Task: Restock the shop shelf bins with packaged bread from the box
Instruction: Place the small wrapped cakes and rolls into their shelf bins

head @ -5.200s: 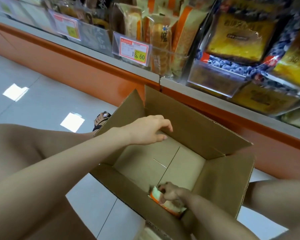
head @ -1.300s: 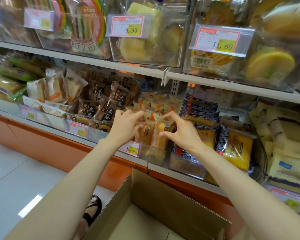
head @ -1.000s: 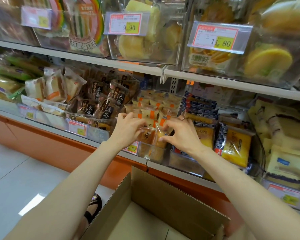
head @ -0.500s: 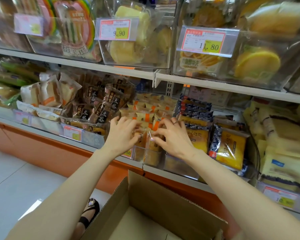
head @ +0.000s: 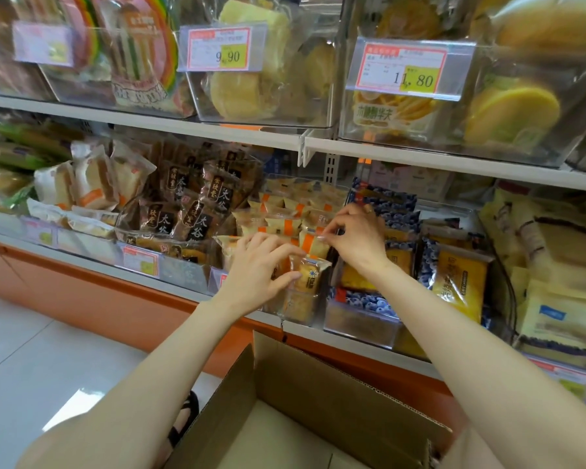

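Observation:
Both my hands are at a clear shelf bin (head: 298,311) on the lower shelf, filled with several small orange-striped bread packs (head: 286,226). My left hand (head: 257,269) curls its fingers round the front bread pack (head: 310,274), which stands upright at the bin's front. My right hand (head: 356,236) pinches the top edge of a pack just behind it. The open cardboard box (head: 318,394) sits below my arms; the part of its inside that shows holds nothing.
Left of the bin stand dark brown bread packs (head: 197,211) and white sandwich packs (head: 92,181). Right of it are blue-and-yellow cake packs (head: 457,282). The upper shelf (head: 386,150) carries clear bins with price tags. An orange base panel (head: 82,292) runs under the shelf, grey floor at left.
Since the oldest frame my hands left the box and came up to the bin. Over the last second both stayed at the striped packs, the left closing round the front pack.

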A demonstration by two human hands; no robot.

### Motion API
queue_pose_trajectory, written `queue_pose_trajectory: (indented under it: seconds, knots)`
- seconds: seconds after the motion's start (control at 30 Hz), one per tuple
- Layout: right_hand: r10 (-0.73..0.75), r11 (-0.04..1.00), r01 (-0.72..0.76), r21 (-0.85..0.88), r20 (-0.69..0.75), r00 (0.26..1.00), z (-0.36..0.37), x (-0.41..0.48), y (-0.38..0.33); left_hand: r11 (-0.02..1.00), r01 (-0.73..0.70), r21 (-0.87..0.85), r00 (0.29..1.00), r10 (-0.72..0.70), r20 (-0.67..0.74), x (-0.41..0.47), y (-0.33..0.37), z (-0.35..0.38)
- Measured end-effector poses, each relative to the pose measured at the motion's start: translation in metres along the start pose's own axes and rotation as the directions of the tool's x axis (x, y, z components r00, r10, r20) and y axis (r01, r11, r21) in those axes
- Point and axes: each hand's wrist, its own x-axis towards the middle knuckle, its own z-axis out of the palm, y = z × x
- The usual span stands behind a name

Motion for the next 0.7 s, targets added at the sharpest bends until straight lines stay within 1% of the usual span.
queue_pose_trajectory:
  seconds: [0.07,0.1,0.13,0.2,0.27,0.33,0.43,0.53,0.6,0.63,0.67,0.7]
  knots:
    - [0.017,0.998,-0.016,0.065,-0.026,1.0,-0.003,0.001,-0.001,0.999,0.018,-0.031,1.0,-0.018,-0.006,0.001,0.0,-0.001]
    - [0.028,0.99,-0.021,0.137,-0.048,0.998,-0.008,0.001,-0.002,0.999,0.021,-0.039,1.0,-0.021,-0.012,0.001,0.001,-0.002]
    - [0.048,0.965,-0.029,0.26,-0.068,0.997,-0.014,0.0,-0.005,0.999,0.024,-0.044,1.0,-0.025,-0.015,0.001,0.001,-0.003]
    - [0.087,0.849,-0.028,0.527,-0.087,0.992,-0.027,-0.004,-0.01,0.998,0.038,-0.048,0.999,-0.039,-0.016,0.002,0.002,-0.003]
    - [0.096,0.752,-0.014,0.659,-0.089,0.991,-0.034,-0.012,-0.014,0.997,0.06,-0.045,0.998,-0.06,0.003,0.002,0.004,-0.003]
    - [0.09,0.713,0.016,0.701,-0.114,0.989,-0.038,-0.021,-0.016,0.997,0.067,-0.029,0.997,-0.067,0.025,0.001,0.005,-0.002]
    - [0.049,0.677,0.103,0.729,-0.185,0.982,-0.046,-0.032,-0.017,0.997,0.081,-0.003,0.996,-0.081,0.04,0.001,0.008,0.001]
    - [0.0,0.672,0.156,0.724,-0.211,0.977,-0.049,-0.041,-0.014,0.991,0.137,-0.005,0.991,-0.137,-0.006,0.006,0.012,-0.008]
    - [-0.027,0.667,0.204,0.717,-0.251,0.968,-0.049,-0.048,-0.013,0.975,0.196,-0.102,0.98,-0.199,-0.018,0.012,0.019,-0.023]
    - [-0.033,0.656,0.232,0.718,-0.281,0.959,-0.051,-0.051,-0.013,0.947,0.235,-0.22,0.971,-0.241,0.001,0.014,0.022,-0.032]
    - [-0.039,0.639,0.263,0.723,-0.31,0.95,-0.053,-0.054,-0.014,0.865,0.307,-0.398,0.949,-0.309,0.062,0.016,0.026,-0.041]
    - [-0.056,0.621,0.297,0.726,-0.336,0.94,-0.056,-0.057,-0.014,0.699,0.404,-0.59,0.908,-0.385,0.165,0.018,0.031,-0.049]
